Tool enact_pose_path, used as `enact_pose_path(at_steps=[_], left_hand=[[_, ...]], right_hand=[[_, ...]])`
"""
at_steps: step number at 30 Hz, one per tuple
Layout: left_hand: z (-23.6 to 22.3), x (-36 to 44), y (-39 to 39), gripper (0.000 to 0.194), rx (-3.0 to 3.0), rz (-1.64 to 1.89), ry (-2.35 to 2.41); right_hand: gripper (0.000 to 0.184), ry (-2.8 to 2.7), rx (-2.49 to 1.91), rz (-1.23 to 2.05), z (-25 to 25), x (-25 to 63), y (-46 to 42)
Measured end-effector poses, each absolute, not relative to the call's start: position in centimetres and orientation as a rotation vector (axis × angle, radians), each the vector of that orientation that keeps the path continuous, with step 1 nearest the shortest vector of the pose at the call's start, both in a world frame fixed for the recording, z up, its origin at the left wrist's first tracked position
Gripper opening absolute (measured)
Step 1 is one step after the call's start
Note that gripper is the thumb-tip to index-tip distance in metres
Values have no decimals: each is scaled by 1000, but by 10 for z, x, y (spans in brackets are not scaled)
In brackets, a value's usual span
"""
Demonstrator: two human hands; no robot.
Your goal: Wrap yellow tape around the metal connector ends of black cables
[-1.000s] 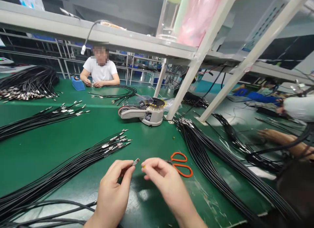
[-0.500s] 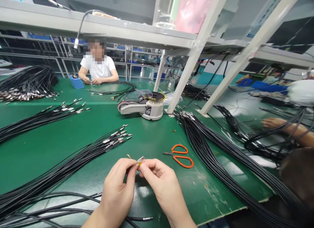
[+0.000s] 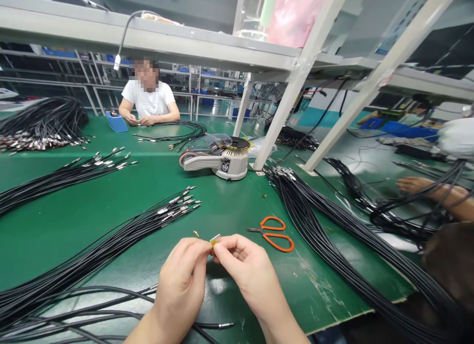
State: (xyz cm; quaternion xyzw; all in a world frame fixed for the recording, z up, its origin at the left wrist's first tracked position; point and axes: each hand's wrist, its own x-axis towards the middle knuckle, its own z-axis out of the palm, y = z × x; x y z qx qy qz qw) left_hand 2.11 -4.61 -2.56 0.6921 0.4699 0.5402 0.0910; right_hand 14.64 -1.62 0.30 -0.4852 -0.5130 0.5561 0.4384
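Note:
Both my hands meet at the front middle of the green bench, fingertips almost touching. Between them shows a small silver metal connector (image 3: 216,238) with amber-yellow tape on it. My left hand (image 3: 184,279) pinches at its left side, and my right hand (image 3: 246,272) pinches it from the right with thumb and index finger. Fingers cover most of the piece. Just beyond lies a tiny gold-coloured pin (image 3: 196,234). Orange-handled scissors (image 3: 276,234) rest to the right of my right hand. Below my hands, loose black cables (image 3: 111,312) run across the near left.
A grey tape dispenser (image 3: 229,163) stands ahead. Bundled black cables lie left (image 3: 140,225) and right (image 3: 314,225). Slanted shelf posts (image 3: 292,82) rise behind. Across the bench sits a person in a white shirt (image 3: 151,104); another person's arm (image 3: 433,191) is at right.
My hands have moved slightly right, with the taped connector still between the fingertips. More yellow tape shows now. The view has shifted a little.

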Motion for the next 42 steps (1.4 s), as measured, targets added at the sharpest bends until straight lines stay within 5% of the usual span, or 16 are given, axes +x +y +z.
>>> enact_pose_path(at_steps=[14,24,31,37,42], left_hand=[[-32,22,-47,34,2125,1647,1395],[-29,24,-41,13,1907,1551,1629],[-25,22,-43,15,1852,1423,1674],[-26,23,-43,13,1882,1484,1688],[-25,24,-44,13,1881,1472,1680]], right_hand=[[19,-1330,-1193,1372,8,148,-15],[20,-1262,-1170,1411,-5,143,-18],[21,-1143,-1146,1443,-9,141,-22],[43,-976,-1097,1503,-13,141,-32],[34,-1062,-1169,1418,-9,137,-30]])
